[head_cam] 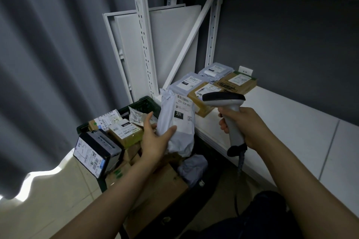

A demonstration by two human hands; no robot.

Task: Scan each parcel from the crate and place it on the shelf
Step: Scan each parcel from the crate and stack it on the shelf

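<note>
Head view. Dark green crate (144, 102) stood on the floor, against the left end of the white shelf (281, 122), and was filled above its rim. Contents noted: black box (98, 150) with a white label, tilted at the crate's near left corner; brown box (125, 132) with labels behind it; labelled parcel (109, 119) toward the far left corner; clear plastic bag (137, 115) at the far edge; large plain carton (157, 190) at the near edge; crumpled grey bag (194, 167) at the right side, beside the shelf.

Shelf's far left corner carried four parcels packed close together: two grey mailers (186, 82) and two brown cartons (236, 82), labels up.

Pale grey mailer (176, 122) was held upright above the crate's right side, just off the shelf's front edge. Wrinkled plastic, top end twisted. White label faced the camera: barcode on top, "231-239-K01", black square reading "231", small square code at right.

Left grip (155, 137) clasped the mailer's lower part, thumb across the front, fingers behind. Right grip (244, 126) was clenched round the handle of the grey scanner (223, 101), head pointed left at the label, close to it; cable hung from the handle base.
</note>
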